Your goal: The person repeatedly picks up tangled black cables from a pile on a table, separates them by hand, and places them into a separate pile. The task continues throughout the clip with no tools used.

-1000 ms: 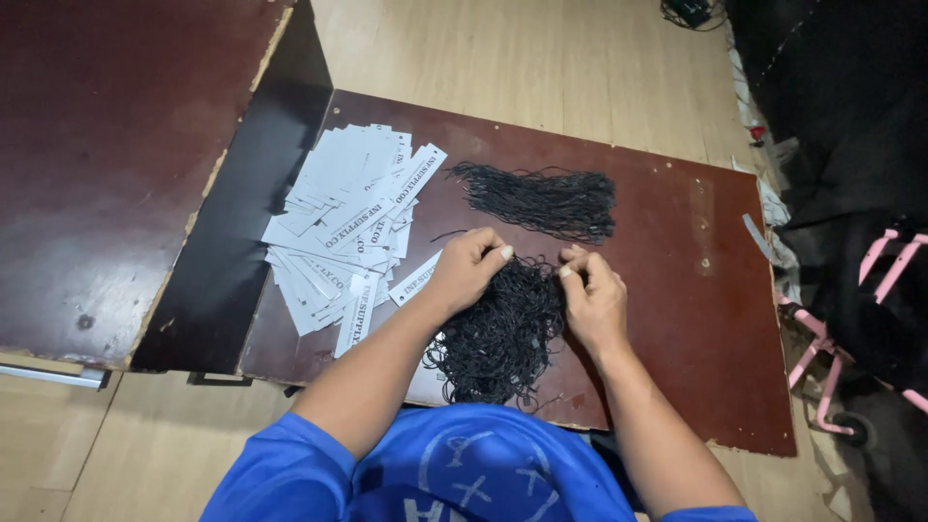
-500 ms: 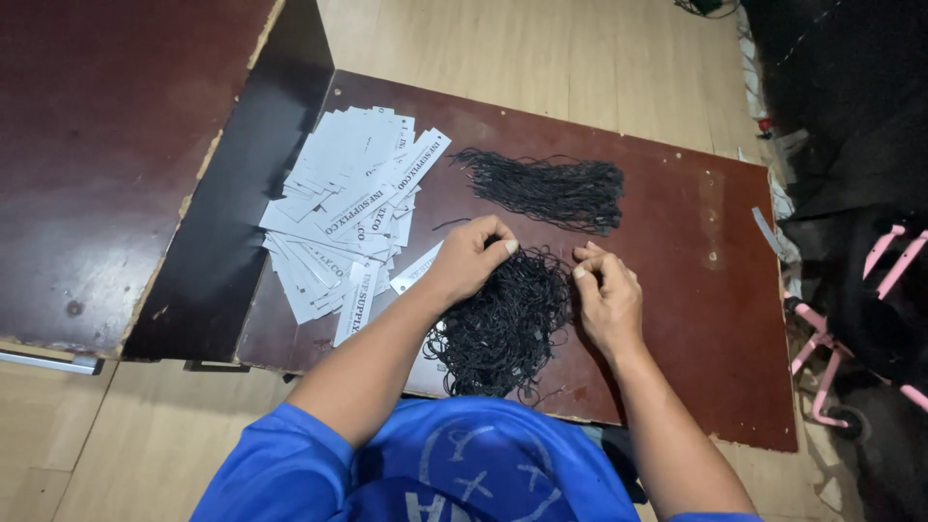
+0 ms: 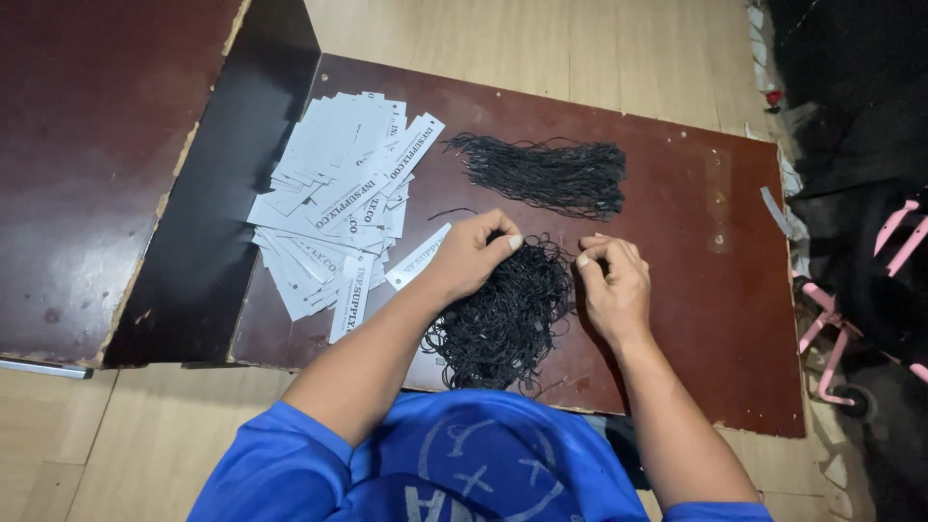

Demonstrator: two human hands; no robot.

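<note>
Both hands work the tangled heap of black cords (image 3: 507,314) on the dark board (image 3: 696,222): left hand (image 3: 474,253) pinches strands at its top edge, right hand (image 3: 611,280) pinches beside it, teasing one free. White tags (image 3: 338,208) lie fanned within reach; a straightened cord bundle (image 3: 546,174) sits beyond.

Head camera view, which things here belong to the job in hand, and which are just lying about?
In use: left hand, right hand, tangled black strings, white paper tags, straight black string bundle.
Lying about: pink frame, dark board.
</note>
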